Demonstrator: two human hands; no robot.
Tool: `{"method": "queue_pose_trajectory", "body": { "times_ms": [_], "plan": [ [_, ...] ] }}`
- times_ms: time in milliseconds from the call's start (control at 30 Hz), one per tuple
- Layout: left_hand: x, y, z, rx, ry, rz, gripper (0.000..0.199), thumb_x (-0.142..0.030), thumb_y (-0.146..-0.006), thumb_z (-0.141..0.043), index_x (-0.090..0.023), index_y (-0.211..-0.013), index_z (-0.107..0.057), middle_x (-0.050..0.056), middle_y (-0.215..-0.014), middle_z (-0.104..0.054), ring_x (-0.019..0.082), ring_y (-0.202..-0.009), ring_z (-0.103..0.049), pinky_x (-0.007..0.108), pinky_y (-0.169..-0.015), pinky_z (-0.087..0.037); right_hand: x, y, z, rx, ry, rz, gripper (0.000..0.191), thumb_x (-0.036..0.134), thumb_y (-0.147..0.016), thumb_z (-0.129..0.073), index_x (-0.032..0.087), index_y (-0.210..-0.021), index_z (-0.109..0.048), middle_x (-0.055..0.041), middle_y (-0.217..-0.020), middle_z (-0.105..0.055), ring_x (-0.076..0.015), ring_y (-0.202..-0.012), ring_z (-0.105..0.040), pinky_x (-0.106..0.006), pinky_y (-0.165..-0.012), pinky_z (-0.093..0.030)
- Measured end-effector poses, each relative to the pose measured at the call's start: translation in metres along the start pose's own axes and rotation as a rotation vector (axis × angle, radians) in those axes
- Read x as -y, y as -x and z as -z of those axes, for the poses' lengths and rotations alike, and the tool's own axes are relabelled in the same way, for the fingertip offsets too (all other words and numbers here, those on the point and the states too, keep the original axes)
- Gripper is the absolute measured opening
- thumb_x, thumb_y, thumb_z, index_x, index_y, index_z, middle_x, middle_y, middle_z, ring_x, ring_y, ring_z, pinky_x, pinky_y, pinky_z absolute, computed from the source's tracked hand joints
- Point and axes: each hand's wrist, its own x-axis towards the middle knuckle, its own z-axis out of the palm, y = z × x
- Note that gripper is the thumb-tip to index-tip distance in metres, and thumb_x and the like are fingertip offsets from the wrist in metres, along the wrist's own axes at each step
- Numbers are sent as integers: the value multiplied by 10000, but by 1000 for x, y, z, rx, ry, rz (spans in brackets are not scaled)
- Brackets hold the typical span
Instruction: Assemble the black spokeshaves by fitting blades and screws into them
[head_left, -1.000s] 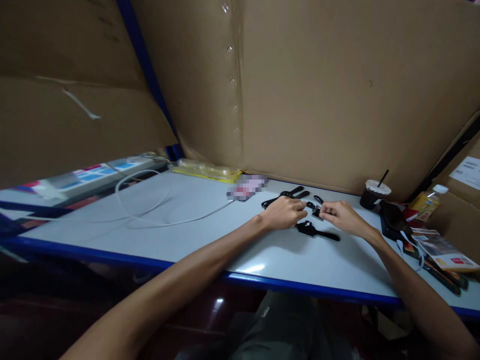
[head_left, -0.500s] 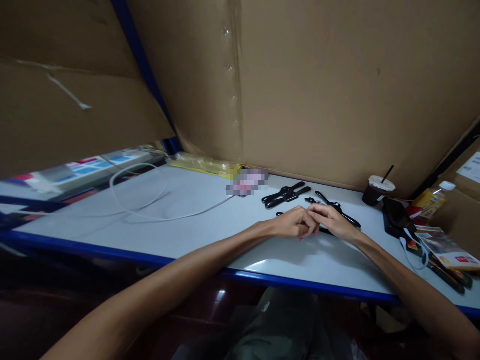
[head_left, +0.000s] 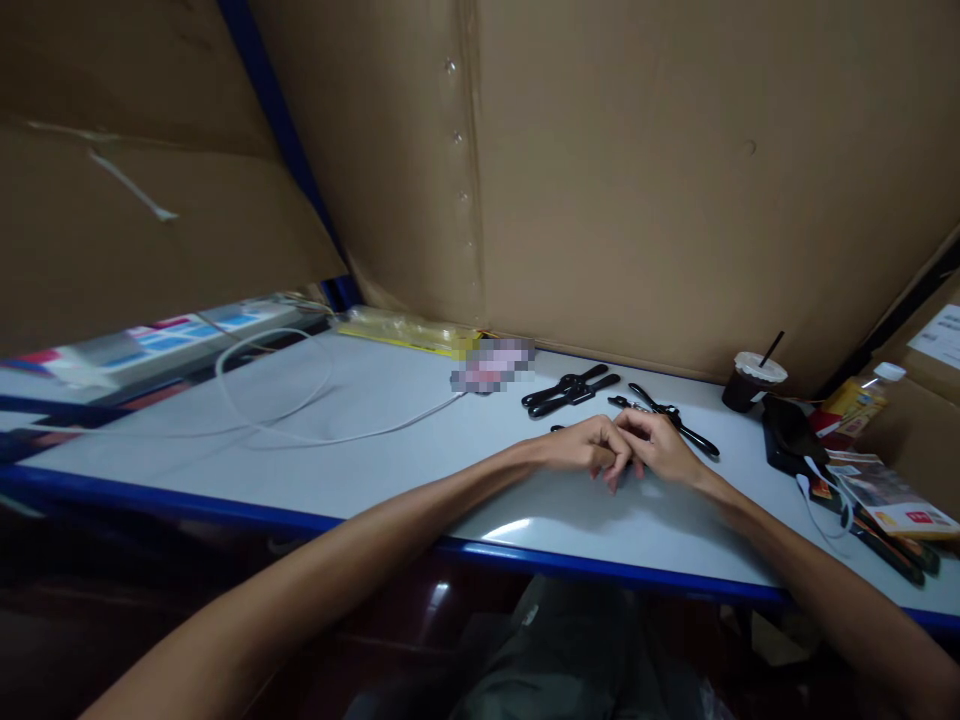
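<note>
Pale blue-edged worktable [head_left: 360, 450] against cardboard: left hand [head_left: 581, 447] and right hand [head_left: 660, 447] pressed together, fingers curled over a hidden small black part, watch straps [head_left: 570, 389] just beyond them.

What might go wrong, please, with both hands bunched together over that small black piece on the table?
The left hand and right hand hide the small black piece, so a slip could go unseen. The right forearm lies near the loose black straps and could sweep them aside. The lidded drink cup stands close by; a wide elbow move might tip it.
</note>
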Motion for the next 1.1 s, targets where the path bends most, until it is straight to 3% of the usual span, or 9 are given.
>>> {"method": "queue_pose_trajectory", "body": {
  "times_ms": [100, 200, 300, 333, 433, 533, 600, 833, 1100],
  "plan": [
    [-7, 1, 3, -27, 70, -17, 168, -171, -663, -518, -150, -609, -676, 86, -810, -765, 155, -687, -643, 235, -555, -461, -2, -4, 6, 16, -31, -18, 418, 577, -975, -485, 205, -808, -576, 33, -574, -572, -120, -478, -514, -255, -521, -395],
    [-7, 3, 14, -211, 18, -33, 173, -193, -700, -488, -143, -637, -641, 121, -912, -758, 172, -688, -671, 257, -548, -473, -5, -6, 14, -154, 62, 11, 421, 551, -984, -453, 209, -764, -564, 19, -596, -571, -139, -576, -529, -267, -596, -406],
    [0, 8, 27, -491, -480, 18, 207, -199, -791, -437, -156, -723, -628, 79, -767, -701, 165, -640, -648, 262, -570, -439, -9, -6, 22, -259, 351, 2, 359, 451, -972, -485, 207, -725, -575, 7, -636, -596, -137, -582, -495, -278, -607, -355],
    [4, 10, 31, -495, -737, 28, 206, -208, -823, -454, -160, -780, -650, 79, -803, -704, 178, -694, -654, 271, -604, -433, -11, -6, 23, -258, 450, -7, 345, 416, -972, -491, 207, -711, -575, 7, -629, -595, -136, -575, -483, -282, -608, -334],
    [12, 17, 36, -332, -1226, 82, 289, -362, -968, -462, -174, -942, -680, 103, -892, -716, 225, -777, -660, 294, -612, -390, -13, -3, 23, -228, 653, -49, 301, 366, -973, -510, 211, -729, -592, 10, -624, -595, -140, -574, -477, -289, -606, -287],
    [18, 19, 33, -173, -1364, 147, 508, -618, -988, -460, -159, -992, -679, 122, -890, -725, 239, -727, -662, 301, -571, -346, -11, -1, 17, -186, 791, -76, 312, 411, -975, -549, 212, -741, -603, 4, -640, -610, -145, -588, -487, -289, -596, -253],
    [21, 17, 29, -115, -1399, 166, 589, -691, -969, -453, -153, -981, -693, 126, -874, -735, 237, -684, -664, 304, -557, -325, -9, 1, 10, -150, 862, -80, 351, 457, -972, -568, 209, -726, -602, -1, -630, -610, -146, -585, -484, -291, -589, -231],
    [29, 13, 19, -101, -1399, 119, 572, -620, -1006, -434, -170, -829, -742, 96, -749, -736, 198, -595, -647, 304, -548, -297, -10, 5, -12, -65, 909, -106, 267, 365, -964, -567, 200, -767, -637, -33, -691, -662, -149, -605, -506, -299, -575, -195],
    [28, 13, 17, -101, -1408, 40, 541, -564, -1019, -437, -157, -831, -740, 99, -720, -724, 174, -554, -614, 299, -547, -310, -3, 4, -11, -98, 915, -205, 231, 363, -970, -547, 186, -881, -667, -71, -759, -686, -172, -641, -531, -307, -579, -189]
  ]
}}
